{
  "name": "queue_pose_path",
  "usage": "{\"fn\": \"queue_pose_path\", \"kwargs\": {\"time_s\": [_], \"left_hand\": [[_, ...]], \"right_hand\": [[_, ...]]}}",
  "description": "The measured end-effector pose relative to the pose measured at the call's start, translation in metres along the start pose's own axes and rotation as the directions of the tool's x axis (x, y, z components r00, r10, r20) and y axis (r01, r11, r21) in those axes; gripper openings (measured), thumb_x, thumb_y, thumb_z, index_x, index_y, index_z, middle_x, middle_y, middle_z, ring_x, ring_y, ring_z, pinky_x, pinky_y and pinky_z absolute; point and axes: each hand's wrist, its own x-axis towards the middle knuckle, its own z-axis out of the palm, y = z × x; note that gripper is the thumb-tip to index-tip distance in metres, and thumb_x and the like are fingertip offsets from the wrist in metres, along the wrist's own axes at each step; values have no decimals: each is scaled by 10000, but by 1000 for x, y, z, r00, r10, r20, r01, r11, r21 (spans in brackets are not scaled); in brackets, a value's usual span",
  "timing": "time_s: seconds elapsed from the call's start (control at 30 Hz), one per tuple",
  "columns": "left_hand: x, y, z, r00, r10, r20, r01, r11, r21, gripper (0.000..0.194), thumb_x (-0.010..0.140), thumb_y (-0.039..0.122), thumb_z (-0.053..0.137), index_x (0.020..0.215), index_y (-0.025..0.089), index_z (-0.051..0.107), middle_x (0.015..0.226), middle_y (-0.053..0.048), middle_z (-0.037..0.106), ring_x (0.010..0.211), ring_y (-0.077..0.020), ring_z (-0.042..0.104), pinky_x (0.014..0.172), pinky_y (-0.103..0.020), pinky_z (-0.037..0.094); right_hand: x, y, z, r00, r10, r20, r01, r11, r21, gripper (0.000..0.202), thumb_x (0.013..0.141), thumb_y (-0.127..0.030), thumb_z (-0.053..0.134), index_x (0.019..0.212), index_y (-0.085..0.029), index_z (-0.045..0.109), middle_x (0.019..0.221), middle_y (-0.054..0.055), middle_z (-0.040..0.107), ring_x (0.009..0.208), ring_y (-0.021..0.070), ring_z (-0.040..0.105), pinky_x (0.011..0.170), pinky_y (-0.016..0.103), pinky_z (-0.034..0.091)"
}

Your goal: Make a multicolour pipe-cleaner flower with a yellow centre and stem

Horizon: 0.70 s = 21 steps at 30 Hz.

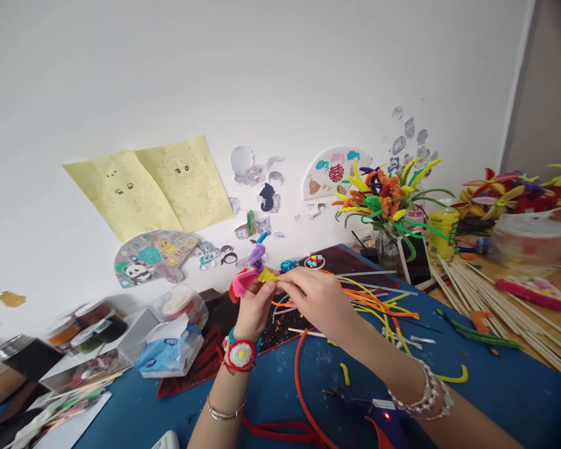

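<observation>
My left hand (pixel 256 305) is closed round the base of a small pipe-cleaner flower piece (pixel 257 268), which has pink, red, purple and yellow fuzzy parts and a blue tip. My right hand (pixel 315 298) touches the lower end of the yellow part, thumb and fingers pinched together there. Both hands are raised above the blue mat (pixel 280 380). Below my right forearm lies a dark blue glue gun (pixel 369 405) with a red light on. Loose orange and yellow pipe cleaners (pixel 378 305) lie behind my right hand.
A vase of pipe-cleaner flowers (pixel 388 243), a yellow bottle (pixel 443 231), a tablet (pixel 414 262) and wooden sticks (pixel 477 299) are at the right. Tissues (pixel 168 349), jars (pixel 93 324) and a black cup (pixel 28 358) stand at the left. A wall rises behind.
</observation>
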Motion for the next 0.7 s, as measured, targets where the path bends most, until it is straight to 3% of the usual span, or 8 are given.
{"fn": "queue_pose_path", "kwargs": {"time_s": [0.1, 0.23, 0.37, 0.5, 0.6, 0.7], "left_hand": [[1, 2, 2, 998, 59, -14, -59, 998, 8, 234, 640, 294, 842, 776, 151, 716, 691, 4, 630, 573, -73, 535, 568, -194, 464], [0, 5, 5, 992, 114, -44, -114, 993, -3, 215, 653, 302, 833, 761, 157, 717, 678, 16, 612, 533, -53, 506, 545, -175, 456], [0, 5, 4, 994, 107, -34, -107, 994, -12, 177, 676, 282, 818, 767, 163, 724, 684, 10, 619, 547, -56, 520, 560, -173, 467], [0, 5, 4, 998, 61, -23, -61, 998, -12, 277, 675, 372, 810, 832, 160, 726, 725, -9, 630, 612, -85, 556, 637, -212, 505], [1, 7, 5, 998, 46, -36, -46, 999, 4, 264, 731, 407, 761, 808, 159, 710, 665, 10, 591, 622, -83, 547, 654, -204, 496], [1, 10, 5, 999, 36, -36, -34, 998, 48, 226, 770, 376, 733, 730, 158, 692, 612, 17, 575, 605, -79, 539, 645, -196, 484]], "right_hand": [[0, -1, 1, 999, 40, 3, -40, 999, 36, 135, 910, -159, 570, 787, -175, 624, 743, 9, 702, 687, 145, 667, 640, 252, 483], [1, -3, 3, 999, -13, -46, 16, 998, 60, 170, 927, -156, 532, 780, -174, 616, 735, 18, 698, 683, 144, 662, 642, 248, 483], [1, -4, 4, 998, -5, -70, 10, 998, 66, 158, 914, -136, 548, 783, -168, 633, 739, 15, 706, 685, 146, 666, 637, 249, 479], [0, -1, 6, 997, 49, -58, -45, 997, 66, 141, 917, -136, 547, 837, -166, 660, 781, 15, 722, 720, 149, 676, 670, 250, 487], [1, 2, 5, 996, 86, 3, -86, 993, 83, 143, 918, -135, 543, 884, -162, 680, 834, 20, 734, 769, 157, 688, 710, 256, 497], [4, 4, -2, 983, 119, 139, -133, 986, 100, 187, 919, -111, 520, 951, -170, 694, 909, 19, 749, 820, 163, 701, 738, 257, 507]]}}
